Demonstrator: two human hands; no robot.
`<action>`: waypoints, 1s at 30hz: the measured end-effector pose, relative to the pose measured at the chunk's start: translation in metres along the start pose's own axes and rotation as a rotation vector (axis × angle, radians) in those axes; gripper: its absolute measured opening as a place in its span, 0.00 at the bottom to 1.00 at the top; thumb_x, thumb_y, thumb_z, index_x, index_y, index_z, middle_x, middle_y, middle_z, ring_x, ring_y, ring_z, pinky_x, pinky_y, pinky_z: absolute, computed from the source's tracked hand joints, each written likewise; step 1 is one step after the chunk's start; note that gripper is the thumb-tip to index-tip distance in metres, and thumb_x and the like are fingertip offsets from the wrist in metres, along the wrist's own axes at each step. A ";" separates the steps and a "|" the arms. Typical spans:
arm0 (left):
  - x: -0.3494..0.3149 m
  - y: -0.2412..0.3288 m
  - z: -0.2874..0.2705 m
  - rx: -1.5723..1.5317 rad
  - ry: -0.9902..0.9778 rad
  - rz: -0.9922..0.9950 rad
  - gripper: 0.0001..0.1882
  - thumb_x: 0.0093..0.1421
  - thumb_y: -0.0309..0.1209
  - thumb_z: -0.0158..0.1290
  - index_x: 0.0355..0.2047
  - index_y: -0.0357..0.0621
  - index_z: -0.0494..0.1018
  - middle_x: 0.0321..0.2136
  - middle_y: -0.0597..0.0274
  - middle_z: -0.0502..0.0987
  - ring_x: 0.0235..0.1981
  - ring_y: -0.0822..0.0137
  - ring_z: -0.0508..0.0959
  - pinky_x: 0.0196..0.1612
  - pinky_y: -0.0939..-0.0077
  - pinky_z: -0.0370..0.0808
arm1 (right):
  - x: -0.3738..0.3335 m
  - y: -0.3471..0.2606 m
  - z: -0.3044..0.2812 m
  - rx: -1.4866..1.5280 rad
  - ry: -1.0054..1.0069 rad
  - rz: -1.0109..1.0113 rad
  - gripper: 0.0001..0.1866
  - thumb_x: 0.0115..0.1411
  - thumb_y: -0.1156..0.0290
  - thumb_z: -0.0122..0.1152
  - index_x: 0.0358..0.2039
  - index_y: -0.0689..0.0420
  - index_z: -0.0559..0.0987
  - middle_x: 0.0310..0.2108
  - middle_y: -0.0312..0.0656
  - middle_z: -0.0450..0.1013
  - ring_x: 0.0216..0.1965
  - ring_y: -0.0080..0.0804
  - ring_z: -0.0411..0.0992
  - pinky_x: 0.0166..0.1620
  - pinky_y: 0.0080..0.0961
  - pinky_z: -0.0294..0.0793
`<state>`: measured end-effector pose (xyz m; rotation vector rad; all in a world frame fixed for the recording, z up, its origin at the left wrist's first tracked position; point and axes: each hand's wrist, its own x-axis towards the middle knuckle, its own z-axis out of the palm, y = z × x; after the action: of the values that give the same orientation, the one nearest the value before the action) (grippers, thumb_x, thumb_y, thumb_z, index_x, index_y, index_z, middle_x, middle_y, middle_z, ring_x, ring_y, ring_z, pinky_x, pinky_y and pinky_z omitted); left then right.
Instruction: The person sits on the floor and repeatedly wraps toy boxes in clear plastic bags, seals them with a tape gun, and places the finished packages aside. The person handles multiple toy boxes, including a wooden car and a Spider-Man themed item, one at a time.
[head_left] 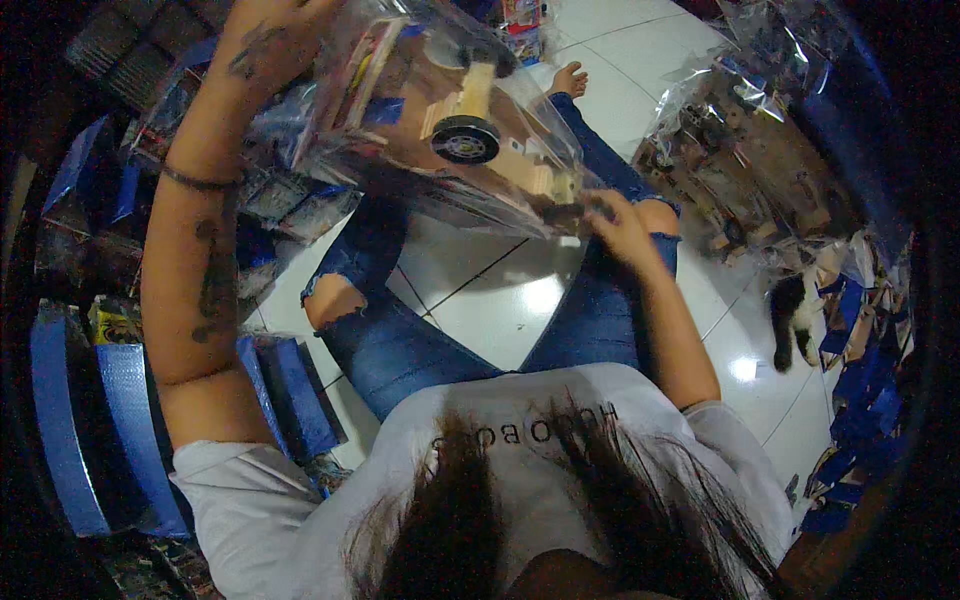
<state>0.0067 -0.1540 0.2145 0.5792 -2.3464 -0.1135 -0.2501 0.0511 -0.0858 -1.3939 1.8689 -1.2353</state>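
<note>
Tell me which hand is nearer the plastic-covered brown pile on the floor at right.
Right. The right hand, at the lower-right corner of the bagged wheeled toy, is left of the pile. The left hand, beyond the toy's upper-left side, is farther away.

pass: floor (pixel 480 320) between 2 knees (pixel 335 302) | blocked left: blue packages (pixel 140 430); right: bagged pile (pixel 740 160)

On your left, you have long blue boxes (pixel 135 420) side by side, a yellow-and-black packet (pixel 117 322) at their far end and smaller blue boxes (pixel 290 390) to their right. White tiled floor (pixel 470 290) shines beneath you. To your right lie brown goods in clear plastic (pixel 740 160); nearer you, a black-and-white furry animal (pixel 793 320) is beside a jumble of blue and cream pieces (pixel 860 330).
</note>
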 end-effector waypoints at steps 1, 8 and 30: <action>-0.017 -0.008 -0.009 -0.056 0.058 -0.101 0.13 0.63 0.38 0.50 0.27 0.42 0.75 0.23 0.70 0.68 0.30 0.74 0.70 0.35 0.77 0.67 | 0.013 -0.001 -0.013 0.000 -0.002 0.032 0.15 0.56 0.70 0.60 0.45 0.60 0.78 0.37 0.40 0.76 0.36 0.27 0.73 0.40 0.24 0.72; -0.168 -0.062 0.008 0.055 0.123 -0.469 0.19 0.66 0.40 0.46 0.23 0.38 0.65 0.18 0.63 0.63 0.23 0.72 0.62 0.27 0.73 0.62 | 0.090 0.014 -0.085 0.279 0.239 -0.122 0.08 0.57 0.76 0.55 0.34 0.62 0.80 0.25 0.32 0.72 0.26 0.17 0.67 0.28 0.16 0.66; -0.171 0.013 0.172 0.231 -0.360 -0.083 0.26 0.56 0.48 0.52 0.43 0.36 0.74 0.45 0.42 0.74 0.48 0.45 0.73 0.53 0.54 0.68 | 0.089 -0.067 0.029 -0.565 -0.357 -1.079 0.08 0.52 0.71 0.61 0.31 0.57 0.73 0.31 0.43 0.70 0.36 0.46 0.70 0.41 0.37 0.69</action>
<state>-0.0008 -0.0812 -0.0175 0.8263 -2.7062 0.0187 -0.2264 -0.0461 -0.0299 -2.9156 1.2096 -0.7272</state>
